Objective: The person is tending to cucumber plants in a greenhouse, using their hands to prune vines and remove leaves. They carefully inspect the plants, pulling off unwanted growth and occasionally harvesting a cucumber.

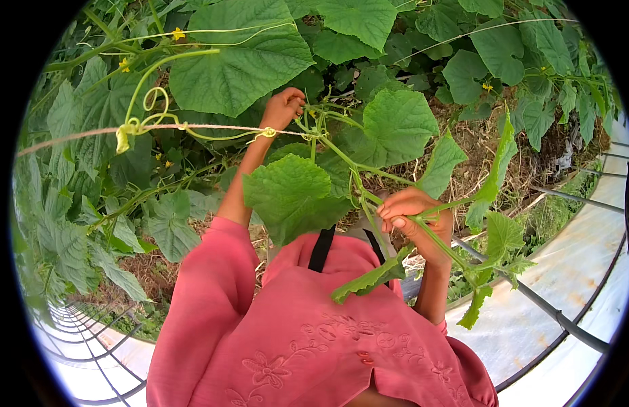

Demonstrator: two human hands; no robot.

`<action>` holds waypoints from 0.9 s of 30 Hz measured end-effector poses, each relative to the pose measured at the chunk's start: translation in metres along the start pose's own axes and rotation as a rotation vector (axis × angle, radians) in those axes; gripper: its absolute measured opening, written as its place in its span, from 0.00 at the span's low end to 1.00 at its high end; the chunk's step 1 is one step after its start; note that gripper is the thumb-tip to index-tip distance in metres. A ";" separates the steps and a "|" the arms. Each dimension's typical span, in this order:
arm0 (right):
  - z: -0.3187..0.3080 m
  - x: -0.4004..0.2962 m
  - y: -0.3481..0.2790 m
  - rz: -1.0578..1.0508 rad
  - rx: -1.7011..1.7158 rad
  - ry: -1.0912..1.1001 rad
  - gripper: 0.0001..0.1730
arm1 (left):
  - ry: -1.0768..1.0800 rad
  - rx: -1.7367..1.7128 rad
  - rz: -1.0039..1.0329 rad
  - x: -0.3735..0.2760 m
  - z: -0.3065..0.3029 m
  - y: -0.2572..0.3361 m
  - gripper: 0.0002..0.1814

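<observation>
My right hand [416, 219] grips the green stem of a cucumber-like vine [340, 152] between thumb and fingers. Beyond the hand, the vine's leafy end [479, 269] hangs to the right, and a folded leaf [373, 277] droops in front of my pink top. My left hand [284, 108] reaches up behind the string, its fingers curled at thin stems and tendrils. Whether it pinches one of them is too small to tell. A taut string [218, 126] runs from the left to the vine, with tendrils coiled around it. One broad leaf [289, 196] partly covers my left forearm.
Dense foliage [243, 56] with yellow flowers [178, 34] fills the far side and left. A second string [482, 31] crosses the upper right. Dry plant litter [477, 157] covers the ground. At right stand a metal pipe [543, 305] and pale plastic sheeting [558, 254].
</observation>
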State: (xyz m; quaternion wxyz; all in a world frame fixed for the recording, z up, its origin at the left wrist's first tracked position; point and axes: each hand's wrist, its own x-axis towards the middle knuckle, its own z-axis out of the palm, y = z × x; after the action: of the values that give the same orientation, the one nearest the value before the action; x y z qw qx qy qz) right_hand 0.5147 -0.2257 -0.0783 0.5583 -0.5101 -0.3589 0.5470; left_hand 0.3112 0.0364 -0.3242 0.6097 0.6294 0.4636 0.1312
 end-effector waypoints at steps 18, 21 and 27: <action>-0.022 0.008 0.000 -0.070 -0.016 0.190 0.11 | 0.183 -1.002 -0.310 -0.057 0.137 -0.057 0.17; -0.012 0.019 -0.005 -0.061 -0.083 0.156 0.12 | 0.299 -1.158 -0.344 -0.026 0.146 -0.069 0.17; -0.011 0.027 -0.006 -0.040 -0.070 0.120 0.11 | 0.410 -1.293 -0.367 0.010 0.156 -0.091 0.17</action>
State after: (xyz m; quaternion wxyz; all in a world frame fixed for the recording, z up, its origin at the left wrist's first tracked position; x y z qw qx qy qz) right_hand 0.5303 -0.2005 -0.0792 0.5714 -0.5541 -0.3538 0.4912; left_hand 0.3922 -0.0729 -0.4436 0.7743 0.0149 0.4970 0.3915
